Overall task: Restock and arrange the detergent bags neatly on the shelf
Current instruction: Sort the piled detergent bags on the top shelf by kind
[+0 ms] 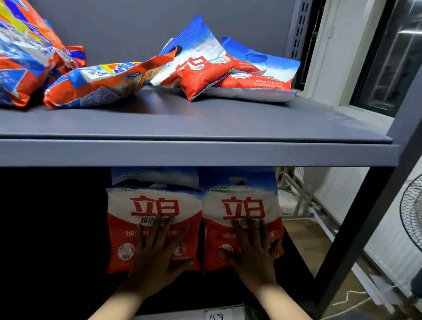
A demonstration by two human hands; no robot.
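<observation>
Both hands press flat, fingers spread and straight: left hand (155, 254) on the left bag (147, 220), right hand (252, 256) on the right bag (240, 214), both bags upright on the lower shelf (176, 319), long axes vertical beyond the fingertips.

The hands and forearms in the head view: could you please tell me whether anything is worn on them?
Nothing shows on either: the left hand and right hand are bare, with no gloves, rings or watch visible, and both forearms are uncovered to the frame's lower edge, with no sleeve in view.
</observation>
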